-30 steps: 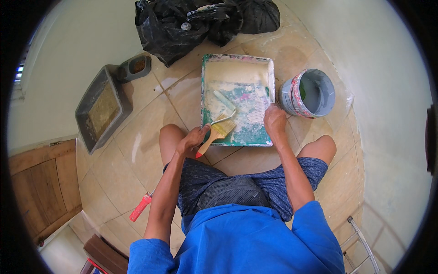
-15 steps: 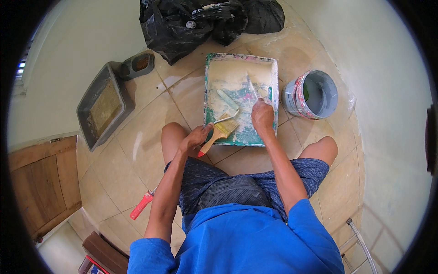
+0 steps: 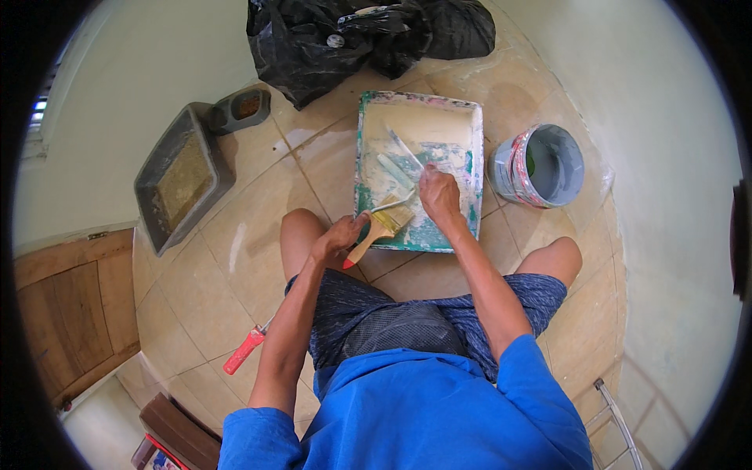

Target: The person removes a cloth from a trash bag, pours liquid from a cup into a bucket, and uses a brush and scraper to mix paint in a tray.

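My left hand [image 3: 345, 233] is closed around the rod of a small paint roller [image 3: 398, 169] at the tray's left edge. Its pale sleeve rests over the paint tray [image 3: 478, 157], and the rod seems to run under my forearm to a red handle [image 3: 244, 350]. A wide paintbrush [image 3: 384, 227] with a red-tipped wooden handle lies beside that hand, bristles over the tray. Over the tray's middle, my right hand [image 3: 439, 193] grips a narrow flat blade [image 3: 403, 146] smeared with pale paint, its handle hidden. Cream paint pools at the tray's far end; green stains show nearer.
Right of the tray stands a paint-streaked bucket [image 3: 562, 168]. Black plastic bags [image 3: 313, 66] lie beyond it. At left are a grey litter-like tray [image 3: 141, 192] and a double pet bowl [image 3: 251, 107]. A metal ladder-like frame [image 3: 620, 423] stands at lower right, a wooden door [image 3: 78, 305] at left.
My right hand has moved left across the tray, and the blade now slants up to the left, its tip near the cream paint. The left hand still holds the roller rod.
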Tool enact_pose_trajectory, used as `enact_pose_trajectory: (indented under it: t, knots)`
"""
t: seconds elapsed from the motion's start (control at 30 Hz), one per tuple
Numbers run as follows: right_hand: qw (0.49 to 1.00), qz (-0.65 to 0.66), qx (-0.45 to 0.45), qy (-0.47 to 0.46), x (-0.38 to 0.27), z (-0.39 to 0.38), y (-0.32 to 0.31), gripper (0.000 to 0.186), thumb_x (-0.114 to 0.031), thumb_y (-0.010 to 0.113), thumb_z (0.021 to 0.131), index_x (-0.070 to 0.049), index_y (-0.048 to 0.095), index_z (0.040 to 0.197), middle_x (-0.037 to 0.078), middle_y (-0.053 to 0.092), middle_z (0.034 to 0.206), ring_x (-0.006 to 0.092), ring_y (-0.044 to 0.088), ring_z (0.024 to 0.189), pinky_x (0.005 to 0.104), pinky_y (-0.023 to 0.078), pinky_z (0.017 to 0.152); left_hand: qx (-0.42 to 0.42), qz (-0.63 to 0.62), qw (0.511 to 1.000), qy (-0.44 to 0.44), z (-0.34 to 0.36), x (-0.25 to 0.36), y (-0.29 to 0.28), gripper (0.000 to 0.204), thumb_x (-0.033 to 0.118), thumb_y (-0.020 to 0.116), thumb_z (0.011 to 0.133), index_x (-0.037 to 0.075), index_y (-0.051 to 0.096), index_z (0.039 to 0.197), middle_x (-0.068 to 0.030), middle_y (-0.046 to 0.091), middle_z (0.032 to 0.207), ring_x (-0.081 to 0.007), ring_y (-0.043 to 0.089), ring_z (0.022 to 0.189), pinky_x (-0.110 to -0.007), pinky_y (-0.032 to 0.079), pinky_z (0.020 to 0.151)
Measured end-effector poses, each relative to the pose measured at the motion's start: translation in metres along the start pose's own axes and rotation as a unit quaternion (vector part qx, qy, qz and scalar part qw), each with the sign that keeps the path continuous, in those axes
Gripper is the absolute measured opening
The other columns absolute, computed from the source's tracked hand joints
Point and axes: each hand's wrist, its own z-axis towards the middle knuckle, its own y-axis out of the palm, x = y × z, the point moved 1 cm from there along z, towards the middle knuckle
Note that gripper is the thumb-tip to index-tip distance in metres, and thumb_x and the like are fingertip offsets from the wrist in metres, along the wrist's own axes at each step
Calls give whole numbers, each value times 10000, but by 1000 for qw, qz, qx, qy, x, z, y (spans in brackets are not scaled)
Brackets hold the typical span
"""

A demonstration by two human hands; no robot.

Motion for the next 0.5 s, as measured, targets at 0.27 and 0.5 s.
enact_pose_trajectory:
  t: [0.27, 0.5]
  knots:
    - [998, -40, -27, 26, -4, 14, 4, 214, -95, 377, 798, 28, 552, 804, 238, 584, 687, 383, 591, 658, 447, 481, 598, -7, -22, 998, 50, 16, -25, 5, 705, 527, 283, 862, -118, 500, 1045, -270, 557, 974, -343, 532, 926, -358, 375, 845]
    - [998, -7, -17, 65, -4, 17, 6, 197, -98, 405, 786, 26, 558, 781, 230, 584, 678, 372, 595, 682, 436, 480, 619, -9, -3, 1000, 17, 6, -4, 2, 702, 526, 292, 862, -118, 491, 1055, -272, 559, 970, -341, 528, 942, -357, 369, 852]
